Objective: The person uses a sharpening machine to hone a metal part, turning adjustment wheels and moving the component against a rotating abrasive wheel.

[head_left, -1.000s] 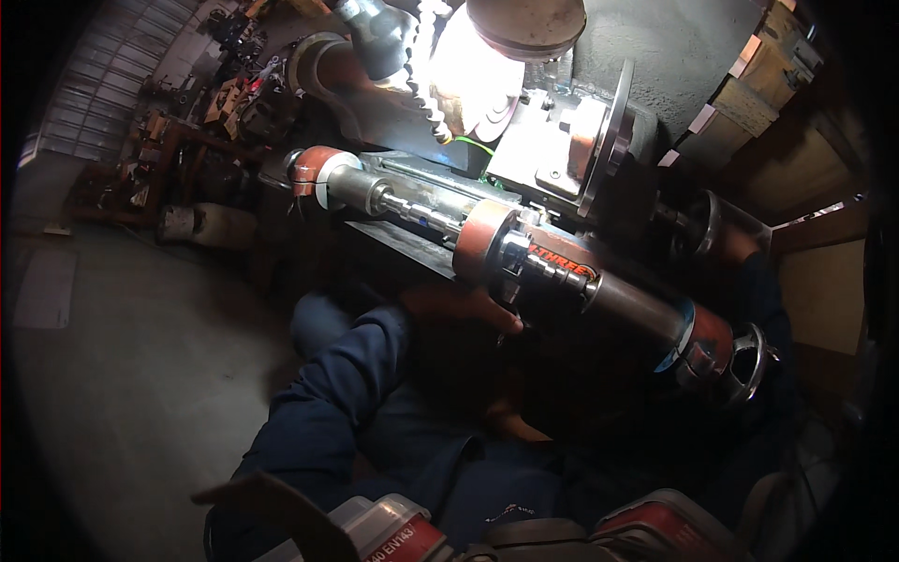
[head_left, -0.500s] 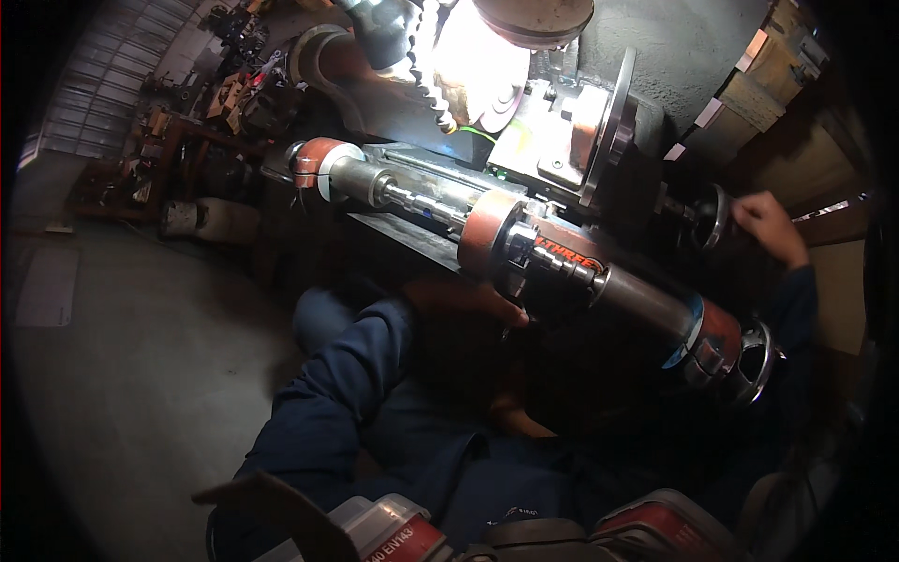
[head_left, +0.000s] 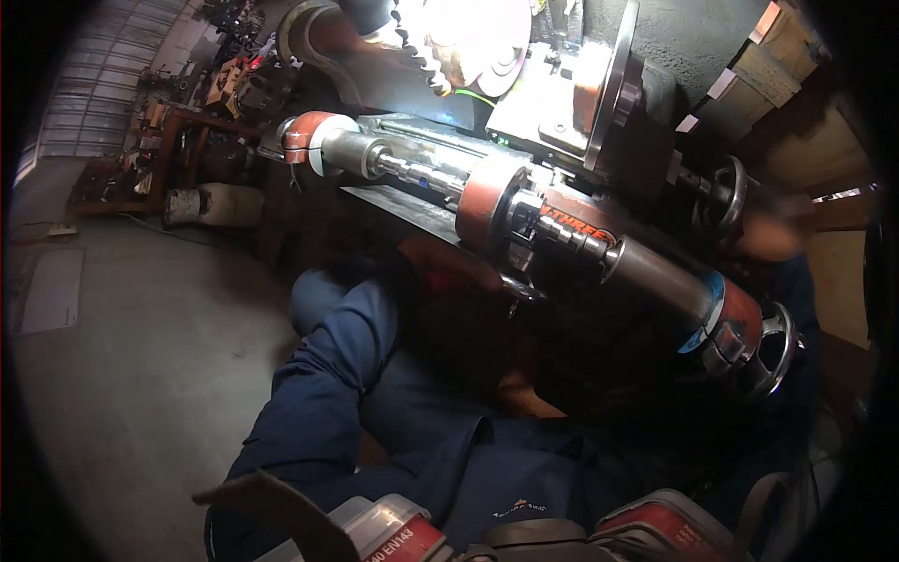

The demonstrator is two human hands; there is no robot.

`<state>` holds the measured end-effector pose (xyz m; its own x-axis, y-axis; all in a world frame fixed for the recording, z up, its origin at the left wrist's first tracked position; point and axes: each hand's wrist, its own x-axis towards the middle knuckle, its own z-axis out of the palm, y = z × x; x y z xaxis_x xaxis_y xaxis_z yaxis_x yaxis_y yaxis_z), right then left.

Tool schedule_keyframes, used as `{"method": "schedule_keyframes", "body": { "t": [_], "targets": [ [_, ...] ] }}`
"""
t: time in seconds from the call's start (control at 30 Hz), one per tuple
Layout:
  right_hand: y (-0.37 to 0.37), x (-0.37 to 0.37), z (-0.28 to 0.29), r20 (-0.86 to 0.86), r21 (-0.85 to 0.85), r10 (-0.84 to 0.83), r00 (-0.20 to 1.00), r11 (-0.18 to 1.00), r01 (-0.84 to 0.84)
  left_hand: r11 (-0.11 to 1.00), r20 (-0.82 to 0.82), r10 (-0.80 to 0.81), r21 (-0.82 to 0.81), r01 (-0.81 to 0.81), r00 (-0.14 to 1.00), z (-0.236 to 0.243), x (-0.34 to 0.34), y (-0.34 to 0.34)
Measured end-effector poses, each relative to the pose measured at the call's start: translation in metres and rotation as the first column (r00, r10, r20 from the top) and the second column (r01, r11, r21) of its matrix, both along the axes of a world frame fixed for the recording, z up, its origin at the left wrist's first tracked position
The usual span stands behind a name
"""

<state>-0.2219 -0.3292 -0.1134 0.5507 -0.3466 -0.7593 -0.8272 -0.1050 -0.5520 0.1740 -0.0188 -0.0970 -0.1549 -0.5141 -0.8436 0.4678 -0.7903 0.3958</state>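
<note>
A camshaft (head_left: 571,234) lies mounted along a grinding machine, passing through a red-brown ring-shaped support (head_left: 482,211) in the middle. Below that support, in shadow, my left hand (head_left: 454,267) is closed at the rim of a small metal handwheel (head_left: 521,288). My right hand (head_left: 775,232), smeared by motion, is beside a dark handwheel (head_left: 726,201) at the right. Its fingers cannot be made out, nor whether they touch the rim. A bright lamp glare washes out the grinding wheel (head_left: 506,47) behind the camshaft.
A spoked chrome handwheel (head_left: 773,351) sticks out at the machine's right end. A red-brown clamp (head_left: 314,140) is at its left end. Ribbed flexible hose (head_left: 417,47) hangs by the lamp. Wooden blocks (head_left: 763,80) line the right wall; a cluttered bench (head_left: 178,140) stands far left.
My right hand has moved down and slightly right around the dark handwheel. My left hand has shifted up and left, and more of the small handwheel shows. The whole view has shifted slightly.
</note>
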Motion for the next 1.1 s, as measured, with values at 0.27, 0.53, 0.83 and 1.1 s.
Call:
{"method": "schedule_keyframes", "body": {
  "t": [0.27,0.53,0.83,1.1],
  "targets": [
    [-0.048,-0.011,-0.016,0.266,-0.79,0.161,0.95,0.601,0.119,0.998,0.167,-0.031,0.05,0.023,0.985,-0.05,0.017,0.014],
    [-0.014,-0.015,0.01,0.48,-0.515,-0.015,0.877,0.805,0.296,0.968,0.217,-0.106,-0.202,0.151,0.971,-0.005,-0.019,0.004],
    [-0.018,-0.013,0.016,0.418,-0.391,-0.119,0.901,0.871,0.297,0.979,0.047,-0.041,-0.2,0.049,0.998,-0.041,-0.003,0.001],
    [-0.018,-0.008,0.013,0.464,-0.462,-0.044,0.885,0.84,0.284,0.948,0.212,-0.31,-0.012,0.319,0.927,-0.018,0.0,-0.002]
  ]
}}
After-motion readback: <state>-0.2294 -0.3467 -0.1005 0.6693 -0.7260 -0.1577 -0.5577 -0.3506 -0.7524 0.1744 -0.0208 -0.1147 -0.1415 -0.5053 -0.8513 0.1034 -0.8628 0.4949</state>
